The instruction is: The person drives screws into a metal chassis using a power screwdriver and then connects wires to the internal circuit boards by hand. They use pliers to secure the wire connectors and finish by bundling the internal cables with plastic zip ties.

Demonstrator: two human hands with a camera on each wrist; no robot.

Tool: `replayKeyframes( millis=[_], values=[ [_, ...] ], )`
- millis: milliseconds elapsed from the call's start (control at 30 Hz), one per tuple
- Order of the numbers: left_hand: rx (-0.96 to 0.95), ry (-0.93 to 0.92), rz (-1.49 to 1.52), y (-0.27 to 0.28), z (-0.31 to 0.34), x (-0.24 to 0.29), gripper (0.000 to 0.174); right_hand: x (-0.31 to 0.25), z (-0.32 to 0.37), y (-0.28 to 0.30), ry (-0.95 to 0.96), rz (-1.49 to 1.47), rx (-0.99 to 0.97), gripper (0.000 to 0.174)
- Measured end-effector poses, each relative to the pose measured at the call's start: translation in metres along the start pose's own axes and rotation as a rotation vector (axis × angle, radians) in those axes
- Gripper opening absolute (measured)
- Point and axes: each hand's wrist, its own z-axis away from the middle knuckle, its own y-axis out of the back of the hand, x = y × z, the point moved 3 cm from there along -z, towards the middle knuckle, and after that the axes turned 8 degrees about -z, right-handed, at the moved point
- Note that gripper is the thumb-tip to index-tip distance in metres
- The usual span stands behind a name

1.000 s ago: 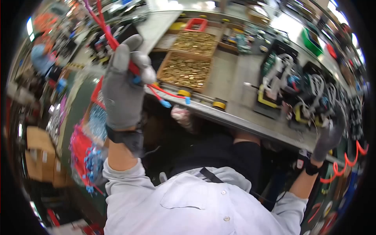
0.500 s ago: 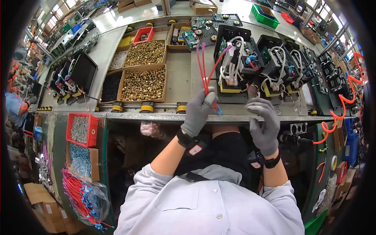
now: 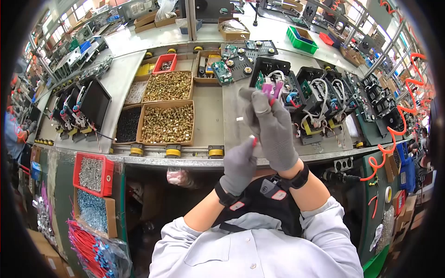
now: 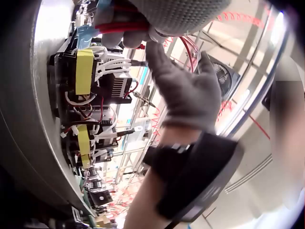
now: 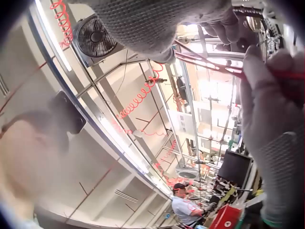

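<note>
Both hands wear grey gloves over the bench's front edge. The left hand (image 3: 240, 169) pinches red wires (image 4: 121, 27) whose blue connector (image 4: 86, 37) sticks out in the left wrist view. Above and to its right, the right hand (image 3: 273, 132) has its fingers curled round the wires' other end, where purple connectors (image 3: 272, 89) show in the head view. Stretches of red wire (image 5: 209, 64) run between the two hands in the right wrist view. Behind the right hand stand black units (image 3: 320, 92) with white cables.
Boxes of brass fittings (image 3: 167, 123) stand left of the hands, beside a box of black parts (image 3: 127, 125). A red bin of screws (image 3: 110, 178) and a bundle of red wires (image 3: 85, 245) lie lower left. A coiled red hose (image 3: 394, 134) hangs at the right.
The right hand, empty half a second ago, has come up to the wires and taken hold of their purple-tipped end. The left hand is lower, still gripping them.
</note>
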Motion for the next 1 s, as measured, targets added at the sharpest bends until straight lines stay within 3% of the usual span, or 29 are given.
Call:
replayKeyframes(
  millis=[33,67,100,133,167,200,233,300,367,433,567,633,667,700,833,1000],
  values=[
    [0.005,-0.002,0.005,0.006,-0.005,0.002,0.036,-0.005,0.000,-0.006,-0.088,0.015,-0.041,0.032],
    [-0.055,-0.151,0.019,0.012,-0.011,0.010,0.041,-0.010,0.000,-0.005,-0.119,0.068,-0.058,0.031],
    [-0.115,-0.297,0.034,0.021,-0.021,0.020,0.046,0.025,-0.010,0.034,0.393,0.280,-0.144,0.028],
    [-0.176,-0.288,0.024,0.026,-0.030,0.016,0.053,-0.005,-0.009,0.027,0.084,-0.374,-0.136,0.026],
    [-0.104,-0.280,0.099,0.030,-0.040,0.007,0.045,-0.051,-0.001,0.024,0.059,0.151,0.128,0.026],
    [-0.071,-0.150,0.302,0.021,-0.052,-0.010,0.043,-0.070,-0.004,0.040,0.198,0.398,0.206,0.023],
    [-0.037,-0.016,0.504,0.011,-0.068,-0.028,0.041,-0.091,-0.009,0.042,0.235,0.303,0.275,0.021],
    [-0.146,0.275,0.588,0.011,-0.124,-0.052,0.036,-0.107,-0.017,0.052,0.188,0.477,0.303,0.023],
    [-0.144,0.371,0.449,-0.006,-0.173,-0.069,0.034,-0.103,-0.041,0.062,0.322,0.674,0.192,0.028],
    [-0.292,0.365,0.594,-0.057,-0.213,-0.106,0.043,-0.094,-0.058,0.069,0.335,0.793,0.160,0.031],
    [-0.415,0.352,0.548,-0.107,-0.233,-0.101,0.048,-0.083,-0.081,0.080,0.166,0.805,0.118,0.034],
    [-0.423,0.287,0.403,-0.102,-0.222,-0.082,0.056,-0.082,-0.087,0.079,-0.179,0.831,0.099,0.032],
    [-0.460,0.376,0.226,-0.094,-0.219,-0.074,0.059,-0.078,-0.092,0.081,-0.192,0.774,0.076,0.030],
    [-0.429,0.338,0.139,-0.092,-0.215,-0.070,0.057,-0.074,-0.096,0.084,-0.195,0.778,0.075,0.030],
    [-0.384,0.328,0.119,-0.077,-0.189,-0.060,0.058,-0.050,-0.115,0.093,-0.222,0.817,0.060,0.031],
    [-0.376,0.328,0.148,-0.075,-0.191,-0.062,0.055,-0.044,-0.112,0.097,-0.397,0.634,0.004,0.044]
  ],
)
